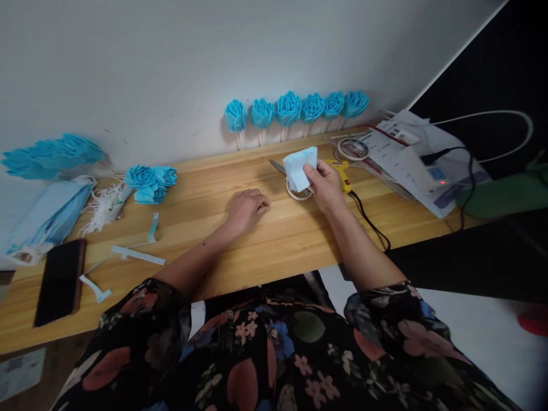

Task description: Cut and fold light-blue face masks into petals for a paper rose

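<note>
A stack of pale blue cut squares (300, 169), like layers of mask fabric, is pinched between the thumb and fingers of my right hand (327, 185). It is held up above the table, in front of scissors (277, 166), whose handles it partly hides. Just behind that hand lies a yellow glue gun (345, 176) with a black cord. My left hand (248, 210) rests on the wooden table (265, 251), fingers curled in, with nothing visible in them.
Several blue fabric flowers (288, 108) on sticks lean along the wall. More flowers (149, 182), face masks (51, 214), white ear loops (105, 208), cut strips (139, 255) and a phone (60, 282) lie at left. Tape (353, 149), papers (411, 154) and a power strip (422, 169) are at right.
</note>
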Action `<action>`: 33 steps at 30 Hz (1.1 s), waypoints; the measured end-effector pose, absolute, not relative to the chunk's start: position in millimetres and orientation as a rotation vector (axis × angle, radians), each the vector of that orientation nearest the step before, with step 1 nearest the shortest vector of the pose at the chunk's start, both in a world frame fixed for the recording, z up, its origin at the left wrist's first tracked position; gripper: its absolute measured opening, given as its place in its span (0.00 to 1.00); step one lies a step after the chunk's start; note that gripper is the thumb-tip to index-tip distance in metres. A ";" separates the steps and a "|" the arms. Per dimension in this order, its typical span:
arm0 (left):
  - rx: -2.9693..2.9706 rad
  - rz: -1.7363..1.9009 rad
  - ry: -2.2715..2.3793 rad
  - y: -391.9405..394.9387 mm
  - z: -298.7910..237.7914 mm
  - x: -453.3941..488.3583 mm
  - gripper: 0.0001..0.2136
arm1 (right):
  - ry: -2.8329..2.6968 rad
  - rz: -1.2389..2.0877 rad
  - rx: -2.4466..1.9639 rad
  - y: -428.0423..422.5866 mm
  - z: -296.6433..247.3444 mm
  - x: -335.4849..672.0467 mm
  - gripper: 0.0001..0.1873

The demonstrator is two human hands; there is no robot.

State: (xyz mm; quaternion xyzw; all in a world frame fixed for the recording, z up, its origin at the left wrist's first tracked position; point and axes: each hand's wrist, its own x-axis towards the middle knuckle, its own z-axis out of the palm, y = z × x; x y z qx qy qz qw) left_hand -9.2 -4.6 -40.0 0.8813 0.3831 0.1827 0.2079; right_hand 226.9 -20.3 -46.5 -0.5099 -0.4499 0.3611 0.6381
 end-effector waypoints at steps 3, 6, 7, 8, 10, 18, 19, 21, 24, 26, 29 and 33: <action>2.500 0.473 1.099 -5.9 -40.8 1.2 0.06 | -1.023 0.823 -1.192 -20.3 -47.1 226.8 0.25; 2.588 0.422 1.090 -5.3 -38.7 3.4 0.06 | -0.981 0.838 -1.184 -21.0 -47.4 228.3 0.25; 2.614 0.411 1.083 -4.0 -36.6 -1.0 0.06 | -0.964 0.849 -1.179 -21.3 -47.4 228.8 0.24; 2.635 0.398 1.083 -2.2 -33.7 -8.6 0.06 | -0.949 0.860 -1.173 -21.6 -47.2 229.3 0.24; 2.629 0.406 1.150 1.8 -25.9 -32.0 0.06 | -0.924 0.881 -1.160 -21.5 -46.4 229.5 0.23; 2.588 0.337 1.126 -8.2 -13.7 -52.5 0.09 | -0.927 0.897 -1.116 -19.4 -44.1 224.9 0.23; 2.588 0.346 1.069 -9.7 -17.1 -40.3 0.08 | -0.917 0.900 -1.118 -19.9 -44.1 225.4 0.24; 2.578 0.361 1.030 -9.7 -24.0 -17.8 0.07 | -0.886 0.906 -1.117 -21.2 -43.6 227.3 0.25; 2.516 0.380 1.040 -3.8 -30.3 -0.8 0.04 | -0.854 0.908 -1.090 -22.4 -41.6 229.8 0.25; 2.479 0.373 1.058 0.5 -31.8 0.7 0.04 | -0.856 0.906 -1.078 -22.7 -39.9 230.0 0.25; 2.481 0.357 1.079 2.5 -33.1 0.4 0.05 | -0.868 0.911 -1.085 -23.2 -37.6 228.4 0.24; 2.551 0.332 1.061 1.3 -33.1 2.6 0.05 | -0.858 0.929 -1.100 -23.9 -35.4 226.6 0.25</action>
